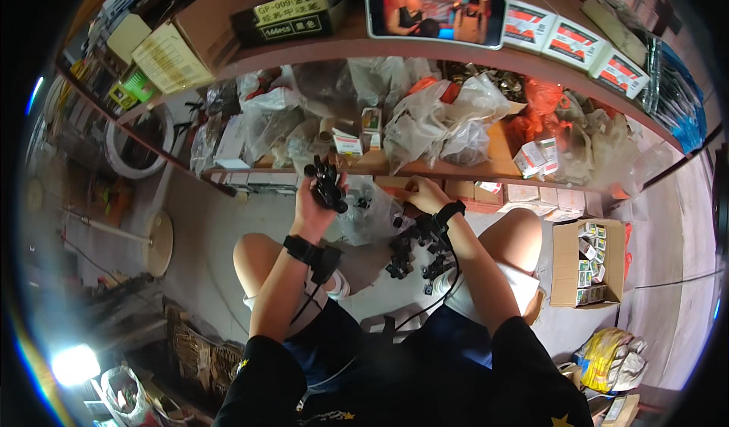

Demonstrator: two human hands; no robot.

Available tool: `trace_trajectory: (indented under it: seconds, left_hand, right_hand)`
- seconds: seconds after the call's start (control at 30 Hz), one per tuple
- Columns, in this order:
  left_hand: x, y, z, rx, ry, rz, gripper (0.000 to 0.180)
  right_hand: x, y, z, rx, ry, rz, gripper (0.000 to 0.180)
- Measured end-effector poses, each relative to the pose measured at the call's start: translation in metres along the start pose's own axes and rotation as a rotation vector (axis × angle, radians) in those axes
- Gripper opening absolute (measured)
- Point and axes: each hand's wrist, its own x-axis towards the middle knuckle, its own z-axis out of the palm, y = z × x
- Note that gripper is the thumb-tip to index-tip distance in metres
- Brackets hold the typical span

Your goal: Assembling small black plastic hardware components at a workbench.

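My left hand is raised in front of the lower shelf. Its fingers are closed round a black plastic part with several knobs or short arms; its exact kind is unclear. My right hand is bent at the wrist beside a clear plastic bag, fingertips curled together. Whatever it pinches, if anything, is too small to make out. Inside the bag a few dark pieces show. Below my right wrist, between my knees, lies a loose heap of similar black parts, partly covered by the forearm.
A shelf packed with plastic bags and small boxes crosses in front. On the upper shelf a phone stands beside white-and-red boxes. An open carton of small boxes sits right, a stand's round base left.
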Motion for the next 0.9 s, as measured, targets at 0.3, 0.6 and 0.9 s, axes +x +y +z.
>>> trace_trajectory:
  seconds: [0.3, 0.6, 0.9]
  left_hand:
    - [-0.016, 0.029, -0.008, -0.023, 0.06, 0.127, 0.026]
    - [-0.015, 0.019, -0.002, -0.029, 0.033, 0.044, 0.028]
    - [-0.02, -0.021, 0.003, 0.164, 0.022, -0.233, 0.03]
  right_hand:
    - [0.008, -0.014, 0.044, 1.248, -0.235, 0.157, 0.04]
    - [0.004, -0.015, 0.029, 1.362, -0.221, 0.175, 0.048]
    - [-0.027, -0.041, 0.019, 0.482, 0.018, -0.333, 0.033]
